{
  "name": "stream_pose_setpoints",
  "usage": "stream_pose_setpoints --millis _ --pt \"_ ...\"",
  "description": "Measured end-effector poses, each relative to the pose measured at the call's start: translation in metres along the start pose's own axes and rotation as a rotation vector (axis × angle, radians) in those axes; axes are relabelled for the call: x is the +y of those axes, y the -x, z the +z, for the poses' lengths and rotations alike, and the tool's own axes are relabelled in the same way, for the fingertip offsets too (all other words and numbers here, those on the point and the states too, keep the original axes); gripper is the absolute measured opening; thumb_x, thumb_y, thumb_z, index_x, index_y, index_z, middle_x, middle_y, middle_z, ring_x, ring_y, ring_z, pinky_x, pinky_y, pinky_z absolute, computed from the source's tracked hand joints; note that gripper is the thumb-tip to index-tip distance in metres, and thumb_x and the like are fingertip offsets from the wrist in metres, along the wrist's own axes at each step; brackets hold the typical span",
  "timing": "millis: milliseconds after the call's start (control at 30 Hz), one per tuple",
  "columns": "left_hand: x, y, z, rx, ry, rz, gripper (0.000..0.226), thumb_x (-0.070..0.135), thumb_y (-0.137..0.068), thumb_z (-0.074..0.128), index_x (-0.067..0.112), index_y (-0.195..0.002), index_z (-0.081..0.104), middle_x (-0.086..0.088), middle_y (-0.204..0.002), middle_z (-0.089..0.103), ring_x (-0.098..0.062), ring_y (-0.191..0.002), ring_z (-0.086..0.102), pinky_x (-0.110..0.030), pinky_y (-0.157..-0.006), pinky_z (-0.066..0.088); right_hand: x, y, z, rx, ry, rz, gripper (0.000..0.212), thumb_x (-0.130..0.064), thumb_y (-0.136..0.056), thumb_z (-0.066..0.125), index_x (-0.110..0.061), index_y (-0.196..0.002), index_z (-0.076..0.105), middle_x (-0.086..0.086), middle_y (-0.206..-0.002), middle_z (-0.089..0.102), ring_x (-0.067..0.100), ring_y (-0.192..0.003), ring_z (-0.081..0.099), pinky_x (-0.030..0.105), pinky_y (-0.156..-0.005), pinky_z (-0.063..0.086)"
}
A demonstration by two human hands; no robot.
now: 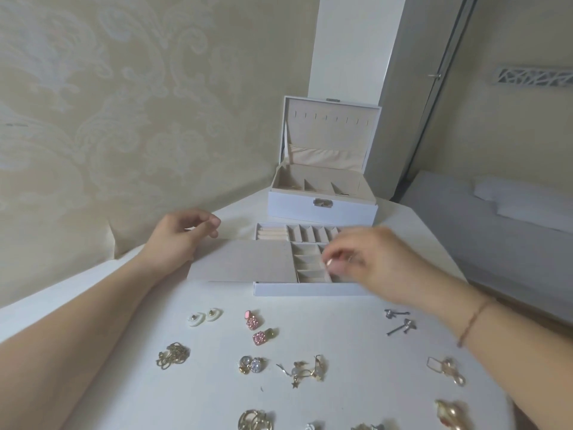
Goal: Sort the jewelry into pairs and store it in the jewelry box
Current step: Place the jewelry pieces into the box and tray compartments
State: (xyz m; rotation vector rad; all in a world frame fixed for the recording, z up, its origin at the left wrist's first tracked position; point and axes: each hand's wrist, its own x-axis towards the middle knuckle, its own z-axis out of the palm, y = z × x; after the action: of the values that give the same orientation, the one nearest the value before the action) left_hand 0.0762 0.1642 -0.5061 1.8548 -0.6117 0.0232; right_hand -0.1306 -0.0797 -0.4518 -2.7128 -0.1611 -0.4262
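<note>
Holds the left hand loosely curled and empty just beside the far corner of the grey flap, seemingly to steady it. Leaves that flap lying over the left half of the white tray, which exposes only the small compartments on the right for filling. Has the jewelry box standing open behind the tray, lid upright, so both layers are within reach. Pinches a small gold piece between thumb and fingertips of the right hand, low over the tray's right-hand compartments; judging by the pose, means to drop it into one, though cannot tell which. Lays the rest out on the white table in separate little groups, well apart, presumably so that matches stay together: a gold chain, white earrings side by side, pink earrings, a tangle of gold pieces, silver studs and gold hoops at the right. Suggests sorting largely done and storing barely begun.
</note>
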Motion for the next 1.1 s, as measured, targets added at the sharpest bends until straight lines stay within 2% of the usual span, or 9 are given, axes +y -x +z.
stream_pose_setpoints --millis 67,167,267,400,533,633,800,1000,1100 --pt "0.0 -0.001 0.0 -0.009 0.033 -0.005 0.021 0.023 -0.096 0.062 0.011 -0.081 0.069 -0.007 -0.094 0.071 -0.009 -0.04 0.032 -0.017 -0.039 0.032 0.032 -0.015 -0.016 0.163 0.013 0.184 0.01 -0.008 -0.085 0.071 -0.018 -0.087 0.073 -0.013 -0.08 0.065 0.003 -0.072 0.06 0.007 -0.073 0.045" --pt "0.001 0.0 -0.001 -0.029 0.056 -0.003 0.022 0.021 -0.096 0.061 0.01 -0.079 0.068 0.001 -0.077 0.067 -0.009 -0.038 0.029 -0.017 -0.038 0.028 0.07 -0.035 -0.017 0.152 0.116 0.382 0.005 -0.011 -0.084 0.072 -0.016 -0.086 0.073 -0.003 -0.08 0.067 0.01 -0.074 0.059 0.025 -0.08 0.052" --pt "0.005 0.003 0.001 -0.031 0.052 -0.002 0.019 0.019 -0.097 0.06 0.007 -0.083 0.067 0.014 -0.054 0.059 -0.005 -0.036 0.029 -0.015 -0.038 0.028 0.083 -0.049 -0.01 0.084 0.112 0.453 0.002 -0.014 -0.084 0.073 -0.013 -0.085 0.073 -0.002 -0.08 0.067 0.01 -0.074 0.059 0.009 -0.061 0.041" --pt "0.007 0.005 0.002 -0.03 0.059 0.003 0.02 0.016 -0.099 0.057 0.002 -0.087 0.064 0.015 -0.038 0.047 -0.004 -0.031 0.027 -0.013 -0.036 0.025 0.087 -0.058 -0.005 -0.001 0.131 0.479 0.008 -0.018 -0.085 0.072 -0.013 -0.08 0.076 -0.005 -0.076 0.067 0.006 -0.071 0.058 0.011 -0.057 0.037" --pt "0.005 0.002 0.002 -0.031 0.063 -0.002 0.019 0.018 -0.098 0.057 0.003 -0.088 0.065 0.015 -0.042 0.05 -0.004 -0.033 0.028 -0.014 -0.037 0.025 0.09 -0.062 -0.009 -0.053 0.153 0.482 0.019 -0.017 -0.091 0.061 -0.013 -0.078 0.074 -0.004 -0.077 0.068 0.008 -0.071 0.058 0.015 -0.057 0.038" --pt "0.003 0.001 0.001 -0.032 0.069 0.0 0.02 0.018 -0.098 0.058 0.002 -0.09 0.067 0.015 -0.048 0.054 -0.004 -0.035 0.029 -0.014 -0.037 0.027 0.092 -0.059 -0.011 0.013 0.144 0.479 0.021 -0.006 -0.093 0.053 -0.011 -0.093 0.073 0.0 -0.093 0.065 0.014 -0.087 0.057 0.015 -0.073 0.039" --pt "0.0 0.001 0.001 -0.038 0.104 -0.003 0.017 0.019 -0.097 0.059 0.007 -0.091 0.069 0.011 -0.063 0.062 -0.006 -0.036 0.029 -0.016 -0.037 0.027 0.096 -0.045 -0.014 0.04 0.159 0.45 0.019 -0.006 -0.09 0.059 -0.016 -0.09 0.075 -0.003 -0.089 0.067 0.01 -0.082 0.055 -0.002 -0.057 0.034" --pt "0.0 0.0 0.002 -0.031 0.091 -0.01 0.018 0.018 -0.097 0.06 0.003 -0.096 0.069 0.001 -0.074 0.063 -0.005 -0.036 0.029 -0.015 -0.038 0.027 0.105 -0.037 -0.012 0.087 0.126 0.408 0.011 -0.016 -0.086 0.067 -0.026 -0.09 0.071 -0.003 -0.093 0.068 0.016 -0.093 0.061 0.026 -0.083 0.045" --pt "-0.002 -0.001 0.001 -0.031 0.083 -0.012 0.018 0.02 -0.097 0.06 0.004 -0.098 0.069 -0.003 -0.078 0.063 -0.004 -0.038 0.03 -0.015 -0.038 0.029 0.108 -0.039 -0.011 0.024 0.112 0.394 0.019 -0.023 -0.088 0.067 -0.026 -0.106 0.069 -0.004 -0.103 0.063 0.013 -0.097 0.056 0.022 -0.083 0.037"
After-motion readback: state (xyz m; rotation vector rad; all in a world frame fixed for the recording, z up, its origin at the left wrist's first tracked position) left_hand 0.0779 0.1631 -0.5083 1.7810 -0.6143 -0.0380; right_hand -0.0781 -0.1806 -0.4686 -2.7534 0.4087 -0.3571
